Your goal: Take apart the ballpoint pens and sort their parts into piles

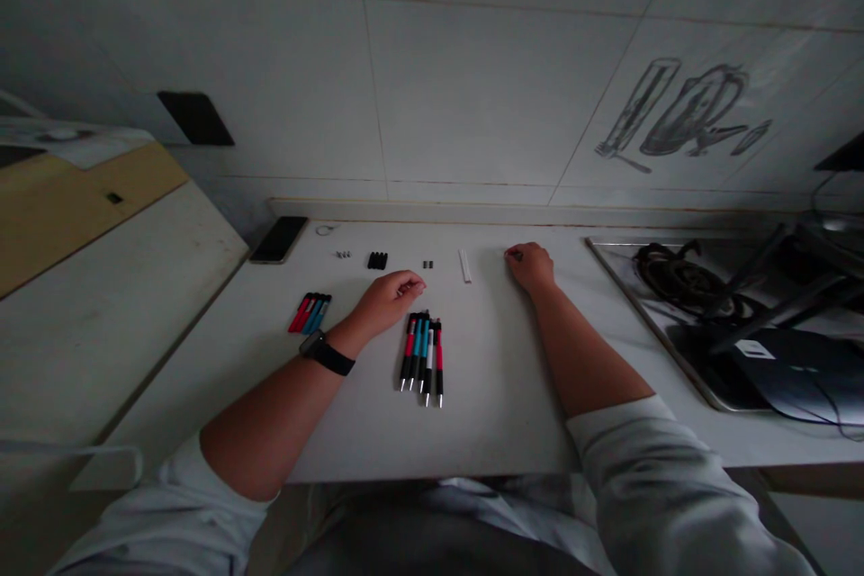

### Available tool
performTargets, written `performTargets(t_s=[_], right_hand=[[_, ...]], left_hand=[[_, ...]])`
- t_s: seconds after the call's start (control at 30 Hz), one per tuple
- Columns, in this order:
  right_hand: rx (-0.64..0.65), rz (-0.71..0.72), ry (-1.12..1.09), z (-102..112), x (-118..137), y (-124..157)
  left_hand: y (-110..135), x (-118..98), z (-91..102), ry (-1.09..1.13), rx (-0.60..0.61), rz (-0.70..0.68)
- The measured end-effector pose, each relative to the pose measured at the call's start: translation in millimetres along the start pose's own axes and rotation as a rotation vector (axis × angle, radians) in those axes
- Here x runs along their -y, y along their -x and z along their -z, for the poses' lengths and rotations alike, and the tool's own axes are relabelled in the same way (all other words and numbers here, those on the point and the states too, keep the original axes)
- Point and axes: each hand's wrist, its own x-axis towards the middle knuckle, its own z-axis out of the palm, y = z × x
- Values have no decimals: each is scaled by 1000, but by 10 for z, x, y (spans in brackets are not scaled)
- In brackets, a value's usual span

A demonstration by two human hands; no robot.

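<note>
Sleeves [648, 477]: pale grey, nearest the camera, pushed up the forearms, which probably keeps loose cloth off the small parts.
Pens [423, 358]: five in red, blue and white lie side by side between the forearms, silver tips toward the body; such a row likely makes them easy to count and reach.
Left hand [388, 299]: rests just beyond the pens' upper ends, fingers curled, thumb near the fingertips; whether anything is pinched there, I cannot tell.
Right hand [533, 268]: sits beyond the white sticks, fingertips drawn close together; a small dark spot shows there, but I cannot tell if it is a held part.
Coloured tubes [314, 313]: red beside blue, left of the pens, apparently grouped by colour.
Back row: silvery bits [344, 255], black pieces [378, 261], tiny dark pieces [427, 265] and white sticks [465, 266] lie in separate clusters, seemingly sorted by kind so that none mix.
Phone [279, 239]: lies at the counter's far left corner, perhaps to leave working room, with a thin ring [326, 229] near it.
Stove [681, 279]: set into the right side, well apart from the parts.
</note>
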Motion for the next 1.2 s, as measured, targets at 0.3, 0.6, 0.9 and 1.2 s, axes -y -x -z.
performTargets(t_s=[0.3,0.6,0.9,1.2], right_hand=[[-105,32,-154,143,49,96],[263,549,-381,739,1009,822],[927,750,-275,712,1279,1150],[1014,604,-190,854,1301,1161]], left_hand=[[-4,23,35,-81,-28,-38],[-3,-17,77,-239,-73,-112],[12,-31,88,-284,-43,-143],[13,-7,86,-288,-28,-134]])
